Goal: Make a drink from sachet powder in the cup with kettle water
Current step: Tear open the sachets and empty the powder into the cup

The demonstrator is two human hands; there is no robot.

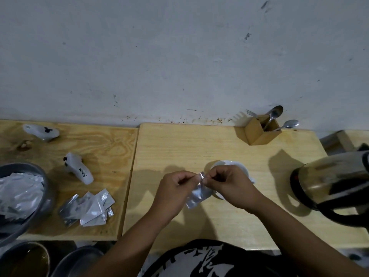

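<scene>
A small silver foil sachet (198, 196) hangs between my two hands, just in front of the white cup (231, 164). My left hand (173, 190) pinches its top edge from the left. My right hand (231, 185) pinches the same edge from the right and hides most of the cup. The sachet body dangles below my fingers; I cannot tell if its top is torn. A steel kettle (331, 184) with a black handle stands at the right edge of the wooden table (179, 144).
A wooden holder (259, 134) with spoons and a fork stands at the back right. On the left board lie several foil sachets (89, 208), two white controllers (79, 168), and a grey bowl (45, 200) of sachets. More bowls sit lower left.
</scene>
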